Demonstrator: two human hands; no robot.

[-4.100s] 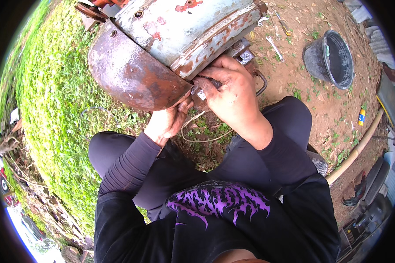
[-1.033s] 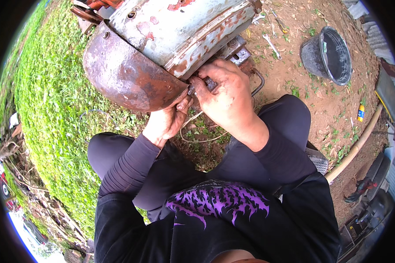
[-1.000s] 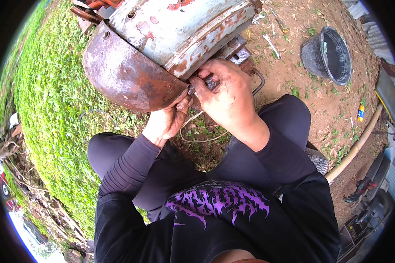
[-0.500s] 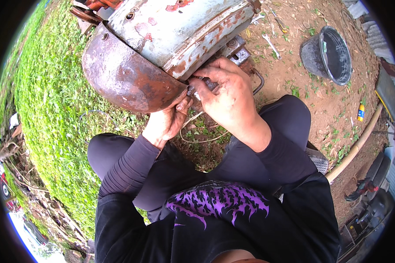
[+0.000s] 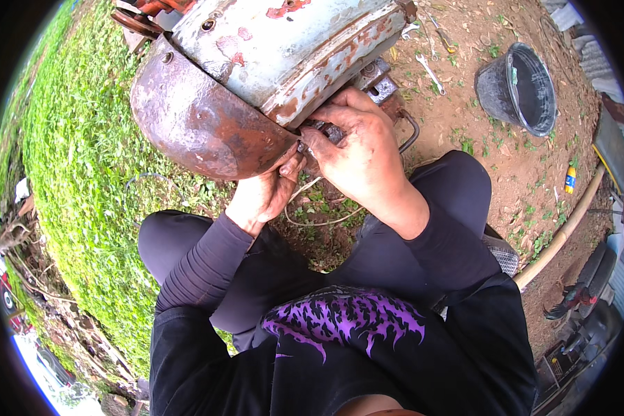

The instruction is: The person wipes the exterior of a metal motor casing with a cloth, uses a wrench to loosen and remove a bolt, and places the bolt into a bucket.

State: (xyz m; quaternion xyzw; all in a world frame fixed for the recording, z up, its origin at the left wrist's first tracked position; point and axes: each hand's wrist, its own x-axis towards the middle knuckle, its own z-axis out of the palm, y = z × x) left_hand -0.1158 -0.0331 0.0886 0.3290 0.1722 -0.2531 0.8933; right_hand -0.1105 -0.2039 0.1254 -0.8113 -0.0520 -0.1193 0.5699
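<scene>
looking down, the head view gives one machine [image 5: 277, 52], pale blue and flaking, at the top centre, its rusty dome [image 5: 204, 121] toward the lower left. two hands meet below it, where dome and body join. the left hand [image 5: 262, 194] is under the dome's rim, its fingers curled; the tips are hidden, so whether they grip anything cannot be told. the right hand [image 5: 364, 149] reaches the body's lower edge, thumb and forefinger bent toward each other with a small gap between; a dark lump [image 5: 334, 133] shows in that gap, but whether it is pinched or merely behind cannot be told.

for this close fingertip work, it would seem best for the left hand to steady the part from below while the right turns or guides it lightly, square to its seat and without forcing. rust may make it catch, so feeling for play looks wiser than pressing, since the dome's rim blocks part of the sight.

counted: one dome, one bracket [image 5: 381, 89] just beyond the right hand, one bucket [image 5: 516, 90], one bottle [image 5: 570, 180], one pole [image 5: 561, 229], one rooster [image 5: 575, 298]. one wrench [image 5: 430, 74] lies whole on the dirt; more tools lie near it, too partly seen to count surely.
</scene>
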